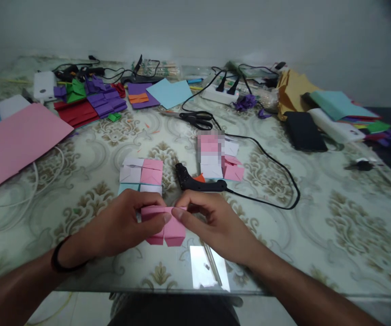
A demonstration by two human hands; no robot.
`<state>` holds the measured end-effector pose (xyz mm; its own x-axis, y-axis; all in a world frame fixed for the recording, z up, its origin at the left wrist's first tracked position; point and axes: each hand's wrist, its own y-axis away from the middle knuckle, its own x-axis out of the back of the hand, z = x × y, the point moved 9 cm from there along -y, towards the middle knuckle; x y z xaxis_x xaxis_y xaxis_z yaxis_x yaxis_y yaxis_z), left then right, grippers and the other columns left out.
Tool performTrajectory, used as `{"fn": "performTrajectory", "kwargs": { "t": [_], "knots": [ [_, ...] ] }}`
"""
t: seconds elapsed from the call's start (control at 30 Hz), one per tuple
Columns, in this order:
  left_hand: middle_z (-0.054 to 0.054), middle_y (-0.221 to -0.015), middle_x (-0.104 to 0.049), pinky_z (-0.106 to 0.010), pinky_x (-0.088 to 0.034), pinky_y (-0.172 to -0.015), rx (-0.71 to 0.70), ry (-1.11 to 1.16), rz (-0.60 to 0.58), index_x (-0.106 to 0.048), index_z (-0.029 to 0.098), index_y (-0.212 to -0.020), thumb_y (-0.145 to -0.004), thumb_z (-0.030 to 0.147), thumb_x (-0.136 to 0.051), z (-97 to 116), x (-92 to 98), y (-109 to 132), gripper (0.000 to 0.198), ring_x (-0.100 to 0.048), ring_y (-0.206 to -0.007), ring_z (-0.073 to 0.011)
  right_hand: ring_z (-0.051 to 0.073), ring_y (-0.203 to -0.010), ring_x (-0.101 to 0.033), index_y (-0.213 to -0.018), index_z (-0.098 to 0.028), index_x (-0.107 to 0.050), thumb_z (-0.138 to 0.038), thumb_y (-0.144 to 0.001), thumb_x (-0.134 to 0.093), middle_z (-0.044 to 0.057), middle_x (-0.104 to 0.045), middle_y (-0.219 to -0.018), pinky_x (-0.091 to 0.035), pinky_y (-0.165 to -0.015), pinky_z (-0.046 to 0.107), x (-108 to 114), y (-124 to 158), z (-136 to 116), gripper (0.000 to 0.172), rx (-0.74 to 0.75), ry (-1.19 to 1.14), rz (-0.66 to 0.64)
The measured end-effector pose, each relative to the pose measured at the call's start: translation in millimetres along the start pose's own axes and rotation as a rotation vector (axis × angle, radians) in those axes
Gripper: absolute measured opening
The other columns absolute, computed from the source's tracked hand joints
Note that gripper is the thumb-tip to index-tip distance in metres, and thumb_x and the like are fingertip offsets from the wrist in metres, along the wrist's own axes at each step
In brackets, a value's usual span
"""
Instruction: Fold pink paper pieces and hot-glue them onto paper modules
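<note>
Between my two hands is a folded pink paper piece (173, 231), held just above the table near its front edge. My left hand (117, 222) pinches its left side, thumb on the near face. From the other side my right hand (212, 219) grips its upper right edge between thumb and fingers. Just beyond my fingers lies a black glue gun (204, 185) with an orange trigger. Folded white, pink and light blue paper squares (151, 171) sit behind my left hand. A second group of pink and white folded squares (233, 172) lies past the glue gun, partly blurred.
Black-handled scissors (198, 118) lie further back, beside the glue gun's looping cord (283, 170). A white power strip (220, 94) stands near the wall. Pink sheets (19, 145) and folded papers (105, 102) lie left; a black phone (304, 131) and paper stack (343, 105) lie right.
</note>
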<state>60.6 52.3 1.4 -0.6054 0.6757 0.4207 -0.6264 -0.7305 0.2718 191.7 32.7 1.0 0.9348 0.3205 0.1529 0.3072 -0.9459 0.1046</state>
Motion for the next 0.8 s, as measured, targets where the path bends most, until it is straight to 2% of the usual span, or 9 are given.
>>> {"fn": "performTrajectory", "kwargs": {
  "t": [0.2,0.37,0.43,0.5,0.57,0.63,0.7,0.8],
  "knots": [
    [0.003,-0.066,-0.056,-0.024,-0.037,-0.058,-0.087,-0.058,0.051,-0.069,0.018,-0.080,-0.103,0.036,-0.053,8,3.2,1,0.033,-0.047,-0.064,-0.0119,0.013,-0.063,-0.055,-0.077,-0.020,-0.067,-0.035,-0.101,-0.063,-0.001,-0.063,-0.068,-0.042,-0.057,0.026,5,0,-11,0.029,0.111,0.113,0.042],
    [0.002,-0.075,-0.065,-0.021,-0.045,-0.057,0.022,0.152,0.035,-0.072,0.020,-0.093,-0.096,0.039,-0.064,-4,-2.2,0,0.020,-0.058,-0.067,-0.0130,0.017,-0.071,-0.067,-0.082,-0.022,-0.074,-0.025,-0.099,-0.066,0.002,-0.075,-0.080,-0.053,-0.068,0.030,12,6,-29,0.019,0.295,0.213,0.168],
    [0.003,-0.077,-0.066,-0.020,-0.046,-0.060,0.038,0.146,0.035,-0.071,0.020,-0.091,-0.093,0.032,-0.067,-5,-2.1,-1,0.013,-0.059,-0.068,-0.0124,0.018,-0.077,-0.071,-0.088,-0.024,-0.076,-0.024,-0.101,-0.064,0.003,-0.078,-0.087,-0.055,-0.072,0.032,15,7,-35,0.017,0.344,0.265,0.154],
    [0.005,-0.073,-0.063,-0.019,-0.043,-0.061,0.020,0.063,0.093,-0.070,0.018,-0.085,-0.093,0.028,-0.066,-3,5.6,-1,0.013,-0.055,-0.067,-0.0104,0.021,-0.086,-0.074,-0.099,-0.024,-0.077,-0.026,-0.104,-0.058,0.005,-0.080,-0.097,-0.056,-0.078,0.034,24,7,-38,0.020,0.362,0.354,0.149],
    [0.006,-0.070,-0.058,-0.019,-0.039,-0.058,0.006,-0.008,0.183,-0.069,0.017,-0.082,-0.092,0.028,-0.065,-3,17.5,-1,0.015,-0.050,-0.065,-0.0095,0.022,-0.089,-0.074,-0.109,-0.024,-0.076,-0.028,-0.105,-0.054,0.007,-0.080,-0.099,-0.055,-0.080,0.036,50,6,-38,0.023,0.334,0.523,0.261],
    [0.006,-0.071,-0.059,-0.019,-0.040,-0.057,-0.004,-0.016,0.275,-0.069,0.018,-0.086,-0.091,0.027,-0.067,-5,29.8,-1,0.010,-0.052,-0.065,-0.0100,0.025,-0.090,-0.073,-0.103,-0.022,-0.075,-0.029,-0.101,-0.060,0.008,-0.078,-0.099,-0.055,-0.081,0.038,75,5,-35,0.017,0.286,0.721,0.337],
    [0.006,-0.074,-0.064,-0.019,-0.043,-0.056,-0.012,0.022,0.357,-0.068,0.020,-0.095,-0.089,0.027,-0.069,-9,40.0,0,0.009,-0.057,-0.066,-0.0110,0.027,-0.088,-0.072,-0.098,-0.020,-0.074,-0.028,-0.097,-0.062,0.010,-0.076,-0.097,-0.055,-0.080,0.041,84,-2,-20,0.014,0.194,0.869,0.242],
    [0.005,-0.080,-0.069,-0.020,-0.049,-0.056,-0.020,0.031,0.466,-0.065,0.025,-0.111,-0.087,0.025,-0.071,-14,49.0,2,0.026,-0.063,-0.065,-0.0125,0.032,-0.102,-0.070,-0.113,-0.016,-0.072,-0.025,-0.091,-0.067,0.014,-0.073,-0.111,-0.057,-0.088,0.046,85,-7,2,0.025,0.124,0.983,0.122]
  ]
}}
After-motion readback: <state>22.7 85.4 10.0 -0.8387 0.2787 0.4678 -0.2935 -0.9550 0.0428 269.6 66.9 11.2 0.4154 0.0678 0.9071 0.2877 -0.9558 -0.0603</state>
